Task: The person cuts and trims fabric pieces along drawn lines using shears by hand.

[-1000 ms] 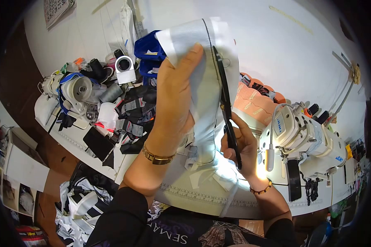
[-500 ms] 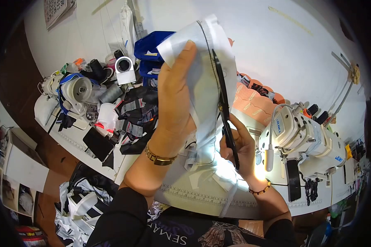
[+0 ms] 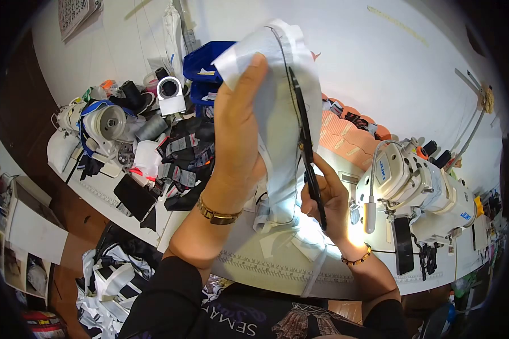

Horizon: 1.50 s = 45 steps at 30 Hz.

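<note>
A pale grey-and-white fabric piece (image 3: 276,113) with a dark stitched line near its right edge is held up in front of me. My left hand (image 3: 237,124) grips its left side, thumb lying over the front; the other fingers are mostly behind the cloth. Wrapped round the handles of long black scissors (image 3: 303,127), my right hand (image 3: 329,198) is lower and to the right. The blades point up along the stitched line, and their tips lie near the fabric's upper right part. The fabric's lower end hangs close to the worktable (image 3: 266,268).
At right stands a white sewing machine (image 3: 401,175) with a lit lamp. Peach fabric pieces (image 3: 345,138) are stacked behind. Dark labelled pieces (image 3: 181,155), thread cones and blue bins (image 3: 201,65) stand at left. White-and-black cloth (image 3: 116,282) is heaped below the table's left edge.
The fabric's top has tilted left and its upper right edge has spread out. The scissors and my right hand have shifted slightly left. Both hands keep their hold.
</note>
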Each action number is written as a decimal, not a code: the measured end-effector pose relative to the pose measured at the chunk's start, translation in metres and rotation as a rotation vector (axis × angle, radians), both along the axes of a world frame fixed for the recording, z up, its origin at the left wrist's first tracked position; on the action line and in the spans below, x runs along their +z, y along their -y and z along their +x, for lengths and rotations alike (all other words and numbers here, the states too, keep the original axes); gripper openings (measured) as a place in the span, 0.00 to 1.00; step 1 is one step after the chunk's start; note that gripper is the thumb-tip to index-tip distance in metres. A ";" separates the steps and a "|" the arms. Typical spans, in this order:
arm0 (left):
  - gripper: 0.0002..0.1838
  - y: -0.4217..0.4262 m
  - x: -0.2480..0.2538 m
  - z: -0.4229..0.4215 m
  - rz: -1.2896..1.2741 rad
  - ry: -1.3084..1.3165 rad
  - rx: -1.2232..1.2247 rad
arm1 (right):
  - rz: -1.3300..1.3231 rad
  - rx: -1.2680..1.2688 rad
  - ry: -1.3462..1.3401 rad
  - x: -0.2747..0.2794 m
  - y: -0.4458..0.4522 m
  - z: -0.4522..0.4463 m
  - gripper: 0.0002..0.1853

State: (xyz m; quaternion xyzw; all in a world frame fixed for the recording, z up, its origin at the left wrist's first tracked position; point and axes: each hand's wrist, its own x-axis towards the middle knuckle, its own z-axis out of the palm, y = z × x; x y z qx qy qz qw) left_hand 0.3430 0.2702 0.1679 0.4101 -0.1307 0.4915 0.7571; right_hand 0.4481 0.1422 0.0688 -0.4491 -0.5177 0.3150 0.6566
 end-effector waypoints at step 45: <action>0.14 0.020 -0.005 -0.001 0.086 -0.065 0.232 | 0.092 0.001 -0.020 0.004 0.006 -0.006 0.52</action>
